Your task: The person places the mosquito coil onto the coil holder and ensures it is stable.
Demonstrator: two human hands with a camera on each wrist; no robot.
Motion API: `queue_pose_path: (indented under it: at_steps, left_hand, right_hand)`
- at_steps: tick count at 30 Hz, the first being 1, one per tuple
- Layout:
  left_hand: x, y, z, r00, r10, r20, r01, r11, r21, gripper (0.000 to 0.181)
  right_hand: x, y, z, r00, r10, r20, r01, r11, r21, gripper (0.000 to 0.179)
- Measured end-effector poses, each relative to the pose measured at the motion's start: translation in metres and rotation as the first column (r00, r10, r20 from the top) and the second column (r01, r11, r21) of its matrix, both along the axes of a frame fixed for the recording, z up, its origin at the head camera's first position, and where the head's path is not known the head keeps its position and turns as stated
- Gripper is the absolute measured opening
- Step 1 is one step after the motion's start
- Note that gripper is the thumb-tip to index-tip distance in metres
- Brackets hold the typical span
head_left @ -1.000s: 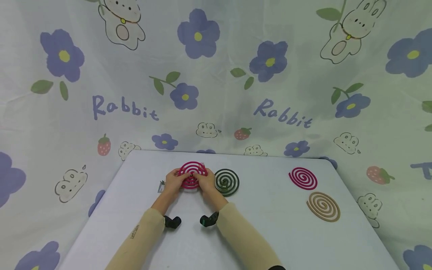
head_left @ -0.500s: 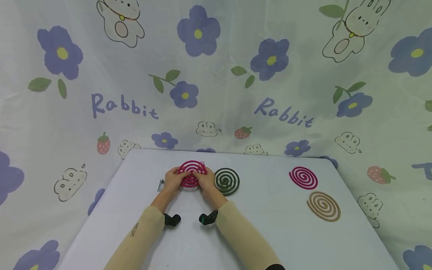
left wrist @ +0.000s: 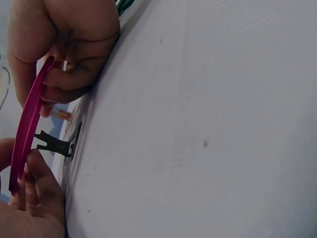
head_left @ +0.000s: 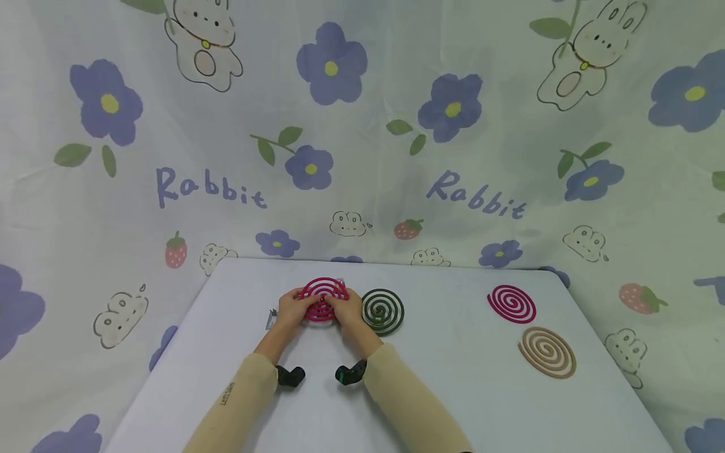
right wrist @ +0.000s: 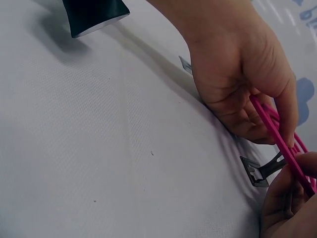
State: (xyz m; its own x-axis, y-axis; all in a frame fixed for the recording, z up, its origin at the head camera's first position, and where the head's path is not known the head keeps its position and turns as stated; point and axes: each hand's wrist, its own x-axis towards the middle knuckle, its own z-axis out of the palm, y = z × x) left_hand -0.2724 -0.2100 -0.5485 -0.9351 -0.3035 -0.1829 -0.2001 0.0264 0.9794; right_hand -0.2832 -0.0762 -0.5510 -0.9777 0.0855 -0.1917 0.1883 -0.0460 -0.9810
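Left of frame centre: left hand [head_left: 292, 308] pinches pink coil [left wrist: 27, 124] by left side, metal stand [left wrist: 58, 145] just under its middle; right hand [head_left: 348, 308] pinches right side. Probably fitting coil to stand; next calls for steady centring.

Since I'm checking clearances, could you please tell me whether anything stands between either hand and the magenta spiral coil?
Nothing visible does: the left hand and right hand both grip the magenta spiral coil directly; the dark metal stand is beneath.

Pale cloth [head_left: 365, 129] printed with purple flowers [head_left: 331, 64] and rabbits [head_left: 206, 44] hangs behind a white table [head_left: 447, 358]
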Motion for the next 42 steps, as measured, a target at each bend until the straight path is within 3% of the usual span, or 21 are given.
queue_pose_path:
  at_steps: [14,42]
  left_hand:
    - [0.0019,-0.0017,0.008,0.999,-0.014,0.031,0.014,1.0,0.004,0.055]
    - [0.005,-0.0009,0.0033,0.999,-0.032,0.025,0.033,0.999,-0.029,0.054]
  right_hand:
    - [-0.0007,-0.0004,0.0021,1.0,0.014,0.008,-0.014,1.0,0.004,0.041]
    - [0.001,0.0015,-0.0003,1.0,0.018,0.008,-0.018,1.0,-0.008,0.042]
